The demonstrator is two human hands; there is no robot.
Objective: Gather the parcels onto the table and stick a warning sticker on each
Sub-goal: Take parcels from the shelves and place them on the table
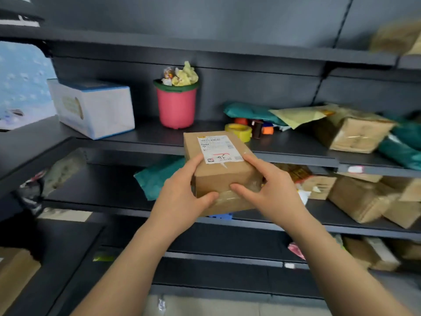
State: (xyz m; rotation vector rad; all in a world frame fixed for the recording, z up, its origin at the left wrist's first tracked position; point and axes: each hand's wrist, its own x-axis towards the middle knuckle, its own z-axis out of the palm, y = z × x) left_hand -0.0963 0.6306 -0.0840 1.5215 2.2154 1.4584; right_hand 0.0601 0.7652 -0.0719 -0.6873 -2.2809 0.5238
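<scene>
A brown cardboard parcel (218,172) with a white shipping label on top is held in the air in front of dark shelves. My left hand (182,190) grips its left near corner, thumb on the front face. My right hand (266,188) grips the right side, thumb on the front and a finger beside the label. More cardboard parcels lie on the shelves: one (353,135) on the middle shelf at right, several (360,197) on the shelf below. Green mailer bags (157,176) lie on both shelves.
On the middle shelf (145,140) stand a white and blue box (95,108), a pink bin (176,106) full of crumpled paper, a yellow tape roll (239,131) and small orange items (266,128). A yellow envelope (300,116) lies on a green bag. Lower shelves hold more boxes (373,254).
</scene>
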